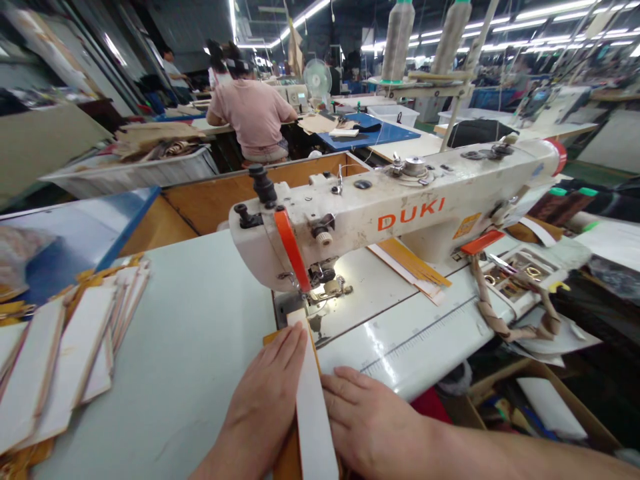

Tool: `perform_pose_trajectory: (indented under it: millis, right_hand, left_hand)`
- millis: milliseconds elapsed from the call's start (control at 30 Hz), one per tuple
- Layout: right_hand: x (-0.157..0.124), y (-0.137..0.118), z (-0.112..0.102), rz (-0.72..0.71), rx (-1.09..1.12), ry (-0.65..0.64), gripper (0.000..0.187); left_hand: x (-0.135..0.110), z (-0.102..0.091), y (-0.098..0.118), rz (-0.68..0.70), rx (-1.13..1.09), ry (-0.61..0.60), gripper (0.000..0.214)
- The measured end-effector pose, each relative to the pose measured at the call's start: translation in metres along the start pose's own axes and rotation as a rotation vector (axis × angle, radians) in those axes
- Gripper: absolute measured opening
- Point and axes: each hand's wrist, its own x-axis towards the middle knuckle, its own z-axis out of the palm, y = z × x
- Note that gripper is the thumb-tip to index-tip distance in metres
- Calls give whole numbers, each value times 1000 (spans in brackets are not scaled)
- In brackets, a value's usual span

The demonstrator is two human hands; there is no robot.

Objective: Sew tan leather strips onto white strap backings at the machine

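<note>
A long white strip (313, 413) lies on a tan-yellow piece (287, 460) and runs up to the presser foot and needle area of a white sewing machine (360, 220). My left hand (273, 383) lies flat along the strip's left side, its fingers straight and close together, fingertips on the strip near the foot. Against the strip's right edge rests my right hand (365, 417), fingers stretched toward it and slightly bent, palm down. The right thumb is hidden. The machine's small lamp lights the metal plate by the needle.
Several stacked white-and-tan strips (75, 353) lie at the left on the pale table (185, 320). More tan strips (410, 267) rest behind the needle. A parts tray (525, 273) sits at the right, above an open box (540, 407). A person in pink (253, 113) sits ahead.
</note>
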Motion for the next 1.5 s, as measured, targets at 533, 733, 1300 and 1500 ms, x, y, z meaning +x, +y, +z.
perform_pose_trajectory:
  millis: [533,733,1300,1500]
  right_hand:
    - [38,47,8,-70,-15,168,22]
    - [42,57,8,-190,-53,103,25]
    - [49,89,8,-154,-58,137,23]
    - [50,91,9,-148,-62,175,23]
  left_hand:
    - [16,-14,5,-36,-78,-16,42]
    - [18,-20,14,-65,-32,-52,44]
    - [54,-7,3,-83,-5,246,37]
    - [53,-2,0,-88,-1,272,36]
